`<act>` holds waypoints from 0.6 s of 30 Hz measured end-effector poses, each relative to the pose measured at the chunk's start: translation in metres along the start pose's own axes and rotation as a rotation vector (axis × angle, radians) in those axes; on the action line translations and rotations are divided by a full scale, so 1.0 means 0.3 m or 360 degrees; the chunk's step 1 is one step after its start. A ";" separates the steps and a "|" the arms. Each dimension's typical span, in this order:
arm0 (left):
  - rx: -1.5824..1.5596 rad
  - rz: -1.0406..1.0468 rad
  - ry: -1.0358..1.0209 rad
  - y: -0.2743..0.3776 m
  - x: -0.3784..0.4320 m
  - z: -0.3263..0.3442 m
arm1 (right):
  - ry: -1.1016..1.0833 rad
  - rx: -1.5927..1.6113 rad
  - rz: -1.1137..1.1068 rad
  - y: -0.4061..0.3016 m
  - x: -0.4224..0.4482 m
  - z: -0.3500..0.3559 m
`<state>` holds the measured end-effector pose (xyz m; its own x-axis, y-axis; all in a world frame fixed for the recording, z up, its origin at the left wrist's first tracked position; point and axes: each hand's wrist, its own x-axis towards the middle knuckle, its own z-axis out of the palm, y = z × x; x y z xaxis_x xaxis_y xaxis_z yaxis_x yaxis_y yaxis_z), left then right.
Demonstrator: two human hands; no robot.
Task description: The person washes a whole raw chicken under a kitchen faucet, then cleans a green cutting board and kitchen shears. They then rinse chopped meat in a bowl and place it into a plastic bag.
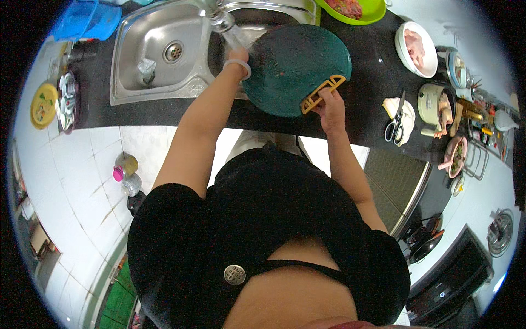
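Observation:
A round dark green cutting board point(298, 66) is tilted over the right basin of the steel sink and the counter's front edge. My right hand point(331, 109) grips the yellow slotted handle point(323, 93) on the board's near right rim. Under the running faucet point(223, 21), my left hand point(238, 55) is at the board's left edge, with a pale bangle point(237, 65) on the wrist. Falling water blurs its fingers, so their grip is unclear. Small reddish bits lie on the wet board, which hides much of the right basin point(259, 20).
The left basin point(141, 43) holds a crumpled clear scrap point(146, 68). To the right stand a white bowl of raw meat point(427, 53), kitchen scissors point(395, 123) on a pale cloth and a pot point(429, 103). A green bowl point(376, 14) holds meat behind the board.

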<state>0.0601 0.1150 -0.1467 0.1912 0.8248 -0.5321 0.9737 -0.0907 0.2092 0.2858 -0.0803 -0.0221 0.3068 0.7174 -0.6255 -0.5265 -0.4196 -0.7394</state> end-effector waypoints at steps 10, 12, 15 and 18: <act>-0.0816 0.0411 0.0547 -0.243 0.029 0.194 | -0.0027 -0.0130 -0.0361 0.022 0.113 0.309; -0.0864 0.0430 0.0640 -0.099 -0.089 0.120 | 0.0114 -0.0193 -0.0395 0.017 0.134 0.339; -0.1323 0.1113 0.0417 0.024 -0.330 -0.018 | 0.0206 -0.0218 -0.0385 0.037 0.164 0.369; -0.0375 0.1413 0.0322 0.055 -0.410 -0.063 | 0.0113 -0.0207 -0.0324 0.044 0.159 0.367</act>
<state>0.0501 0.0227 -0.0622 0.8049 0.5913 0.0500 0.4274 -0.6361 0.6424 0.2061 0.0096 -0.0344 0.4533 0.7556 -0.4729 -0.3431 -0.3418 -0.8749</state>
